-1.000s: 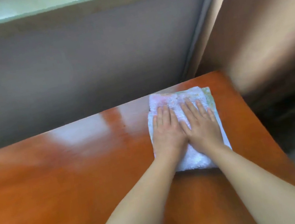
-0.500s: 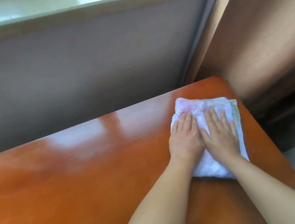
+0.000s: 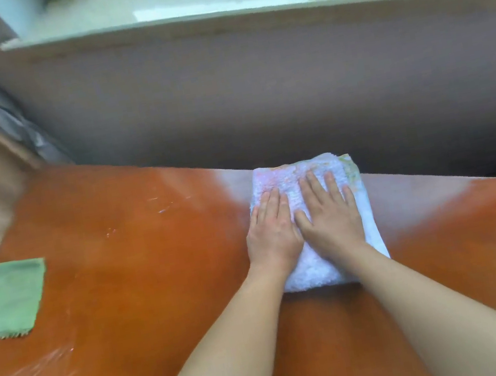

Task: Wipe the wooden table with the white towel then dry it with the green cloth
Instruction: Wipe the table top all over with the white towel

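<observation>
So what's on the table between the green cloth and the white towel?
Nothing: the head view shows only bare, streaky wooden table between green cloth and white towel.

Both forearms bare, no sleeves in view. Left hand (image 3: 273,233), right hand (image 3: 330,219): no rings, no wristwear.

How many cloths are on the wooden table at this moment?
2. The white towel lies near the far edge, under the left hand and right hand. The green cloth lies at the left edge, untouched.

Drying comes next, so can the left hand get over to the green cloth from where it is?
Probably yes: the green cloth lies uncovered toward the table's left edge, with bare wood between it and the left hand, now flat on the white towel.
</observation>
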Demonstrator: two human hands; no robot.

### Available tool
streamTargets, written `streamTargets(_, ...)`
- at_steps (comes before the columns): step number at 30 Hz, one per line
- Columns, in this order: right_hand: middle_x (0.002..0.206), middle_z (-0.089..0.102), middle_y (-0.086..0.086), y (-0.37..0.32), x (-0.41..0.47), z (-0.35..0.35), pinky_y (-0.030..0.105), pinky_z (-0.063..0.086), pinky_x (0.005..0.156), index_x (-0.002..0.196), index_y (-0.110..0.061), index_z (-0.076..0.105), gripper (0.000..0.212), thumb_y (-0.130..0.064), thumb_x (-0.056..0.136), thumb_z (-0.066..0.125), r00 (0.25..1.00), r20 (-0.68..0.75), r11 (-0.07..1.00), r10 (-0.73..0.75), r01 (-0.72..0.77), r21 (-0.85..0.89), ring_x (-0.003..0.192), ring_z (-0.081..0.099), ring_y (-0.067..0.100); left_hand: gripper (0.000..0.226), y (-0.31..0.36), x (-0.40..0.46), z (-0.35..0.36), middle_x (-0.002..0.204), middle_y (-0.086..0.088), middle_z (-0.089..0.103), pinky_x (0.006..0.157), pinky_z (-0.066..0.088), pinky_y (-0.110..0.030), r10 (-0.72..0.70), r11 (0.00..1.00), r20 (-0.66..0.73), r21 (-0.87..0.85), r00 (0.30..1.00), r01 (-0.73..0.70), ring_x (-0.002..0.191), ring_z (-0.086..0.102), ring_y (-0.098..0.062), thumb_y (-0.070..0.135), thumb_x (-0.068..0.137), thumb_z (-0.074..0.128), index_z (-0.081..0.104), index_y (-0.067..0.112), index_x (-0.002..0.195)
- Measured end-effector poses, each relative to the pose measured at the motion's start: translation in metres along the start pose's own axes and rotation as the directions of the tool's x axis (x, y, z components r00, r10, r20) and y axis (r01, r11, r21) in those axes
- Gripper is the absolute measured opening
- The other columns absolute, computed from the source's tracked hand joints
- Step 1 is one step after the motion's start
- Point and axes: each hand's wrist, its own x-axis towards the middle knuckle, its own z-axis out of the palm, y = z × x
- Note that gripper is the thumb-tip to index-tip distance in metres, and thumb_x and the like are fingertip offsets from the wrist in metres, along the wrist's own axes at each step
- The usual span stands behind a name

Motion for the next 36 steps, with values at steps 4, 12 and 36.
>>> streamTargets(4, 0.163, -0.004, -0.012, -0.071, 0.015, 0.018, 0.041, -0.008, 0.119, 0.156, -0.029, 0.005, 0.069, -0.047, 0.092, 0.023, 0.990, 0.035, 0.990, -0.139, 0.140, -0.001, 0.148, -0.015, 0.013, 0.076, -0.064, -0.014, -0.025, 0.156, -0.005, 0.025, 0.117, 0.009, -0.034, -0.131, 0.991, -0.074, -0.002, 0.989, 0.131, 0.146, 0.013, -0.017, 0.040, 0.084, 0.001, 0.031, 0.010, 0.147)
streamTargets(12, 0.164, 0.001, -0.010, -0.154, 0.042, 0.037, 0.044, -0.004, 0.120, 0.156, -0.026, 0.011, 0.067, -0.044, 0.095, 0.030, 0.963, 0.053, 0.964, -0.265, 0.265, -0.004, 0.149, -0.010, 0.015, 0.081, -0.143, -0.015, -0.054, 0.157, -0.004, 0.023, 0.118, 0.006, -0.032, -0.240, 0.971, -0.146, -0.052, 0.960, 0.235, 0.146, 0.012, -0.016, 0.042, 0.080, -0.002, 0.030, 0.011, 0.148)
streamTargets(36, 0.160, 0.005, -0.022, -0.318, -0.014, 0.090, 0.038, -0.005, 0.119, 0.154, -0.040, 0.012, 0.069, -0.060, 0.088, 0.013, 0.642, 0.342, 0.659, -0.686, 0.748, -0.082, 0.149, -0.005, 0.010, 0.053, -0.212, -0.175, -0.078, 0.136, -0.014, 0.053, 0.108, 0.036, -0.039, -0.663, 0.739, -0.265, -0.087, 0.700, 0.668, 0.132, 0.045, -0.024, 0.030, 0.085, 0.041, 0.059, 0.002, 0.126)
